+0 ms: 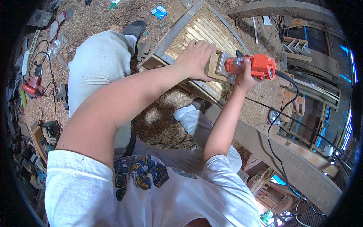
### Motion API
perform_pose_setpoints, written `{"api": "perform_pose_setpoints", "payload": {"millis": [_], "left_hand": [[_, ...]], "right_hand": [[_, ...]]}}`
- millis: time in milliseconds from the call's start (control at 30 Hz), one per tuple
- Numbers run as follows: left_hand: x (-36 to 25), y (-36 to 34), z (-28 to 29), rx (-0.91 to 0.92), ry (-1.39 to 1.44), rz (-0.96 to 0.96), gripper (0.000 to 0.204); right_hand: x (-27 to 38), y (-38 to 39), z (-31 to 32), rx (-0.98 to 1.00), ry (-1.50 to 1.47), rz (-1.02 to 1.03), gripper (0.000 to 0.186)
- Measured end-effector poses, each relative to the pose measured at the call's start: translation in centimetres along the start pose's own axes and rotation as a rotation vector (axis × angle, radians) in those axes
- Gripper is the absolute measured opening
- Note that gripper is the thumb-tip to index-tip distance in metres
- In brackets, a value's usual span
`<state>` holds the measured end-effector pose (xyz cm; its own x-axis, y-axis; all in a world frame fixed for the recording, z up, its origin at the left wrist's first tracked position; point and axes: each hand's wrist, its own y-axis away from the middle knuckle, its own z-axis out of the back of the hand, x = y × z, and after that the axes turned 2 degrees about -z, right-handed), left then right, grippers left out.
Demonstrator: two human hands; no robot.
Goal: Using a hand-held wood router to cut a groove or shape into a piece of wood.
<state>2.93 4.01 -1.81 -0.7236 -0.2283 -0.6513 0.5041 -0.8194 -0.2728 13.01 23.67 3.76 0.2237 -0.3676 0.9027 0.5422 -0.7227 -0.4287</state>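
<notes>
My right hand (247, 78) is wrapped round an orange-red trim router (262, 67) lying on its side, its black cord trailing off to the right. The router's clear base (224, 66) sits against a small wooden frame piece (213, 65). From the other side my left hand (193, 60) grips that piece, thumb near its lower end and fingers toward its upper end. Beneath both is a low wooden work surface with pale slats (213, 30) and a grey edge board (178, 30). The router's bit cannot be made out.
A long thick beam (291, 162) runs along the lower right, with the cord (269, 138) looping over it. Wooden pieces (312, 85) are stacked at right. On the sawdust-covered floor at left lies a red power tool (33, 87). A curved beam (281, 8) and a blue packet (159, 12) are farther off.
</notes>
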Motion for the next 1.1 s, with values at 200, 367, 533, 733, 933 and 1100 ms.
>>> {"api": "perform_pose_setpoints", "payload": {"millis": [200,367,533,733,933,1100], "left_hand": [[0.1,0.0,-0.3,-0.006,-0.009,-0.005,0.122],[0.1,0.0,-0.4,-0.043,-0.005,-0.011,0.12],[0.0,-0.1,-0.1,-0.032,0.005,-0.006,0.118],[0.1,0.1,-0.3,-0.061,-0.006,-0.02,0.116],[0.1,0.1,-0.3,-0.046,-0.013,-0.013,0.117],[0.0,0.1,-0.3,-0.055,-0.001,-0.011,0.117]], "right_hand": [[-0.3,-0.8,-0.7,-0.028,0.018,-0.001,0.051],[-0.6,-1.1,-1.5,-0.063,0.005,0.044,0.045],[-1.0,-1.7,-1.2,-0.03,0.067,0.011,0.053],[-1.3,-2.3,-1.9,-0.018,0.0,0.029,0.055],[-1.3,-2.4,-2.3,0.0,-0.029,0.033,0.054],[-1.0,-2.3,-2.6,-0.006,-0.011,0.036,0.052]]}}
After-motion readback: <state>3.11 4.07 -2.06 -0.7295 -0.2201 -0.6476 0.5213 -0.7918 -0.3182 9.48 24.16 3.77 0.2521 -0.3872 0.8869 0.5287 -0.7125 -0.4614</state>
